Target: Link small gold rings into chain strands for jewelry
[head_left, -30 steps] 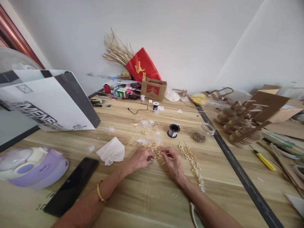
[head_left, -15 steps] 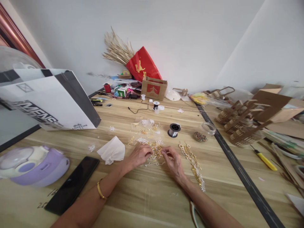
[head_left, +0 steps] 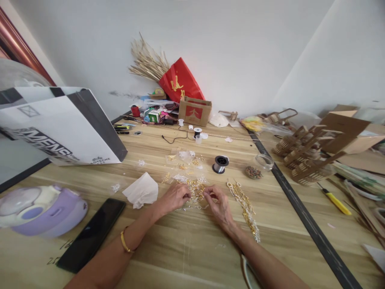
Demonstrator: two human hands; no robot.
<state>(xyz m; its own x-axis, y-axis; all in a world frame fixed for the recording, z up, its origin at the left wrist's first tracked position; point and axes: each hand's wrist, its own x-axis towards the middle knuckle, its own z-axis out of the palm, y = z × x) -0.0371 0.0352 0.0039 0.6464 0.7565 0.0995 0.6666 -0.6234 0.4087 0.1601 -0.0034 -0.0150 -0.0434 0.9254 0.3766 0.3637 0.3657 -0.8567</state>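
Observation:
A pile of small gold and silver beads or findings [head_left: 197, 189] lies on the wooden table [head_left: 186, 249] between my hands. My left hand [head_left: 177, 196] is at the pile's left edge, its fingers curled and pinched together. At the right edge is my right hand [head_left: 218, 202], with thumb and index finger pressed together. Whatever either pinch holds is too small to make out. A thin silver chain [head_left: 188, 208] runs along the near side of the pile. Right of my right hand lie gold and silver chains [head_left: 246, 206].
Behind the pile stands a wire spool [head_left: 220, 164], with a bead dish [head_left: 253, 173] to its right. At the left are a tissue [head_left: 141, 191], a black phone [head_left: 92, 235], a purple device [head_left: 51, 212] and a white bag [head_left: 66, 128]. Wooden baskets [head_left: 306, 160] stand at the right.
My left hand has shifted very slightly left, away from the pile. My right hand has stayed almost in place, its pinch still closed.

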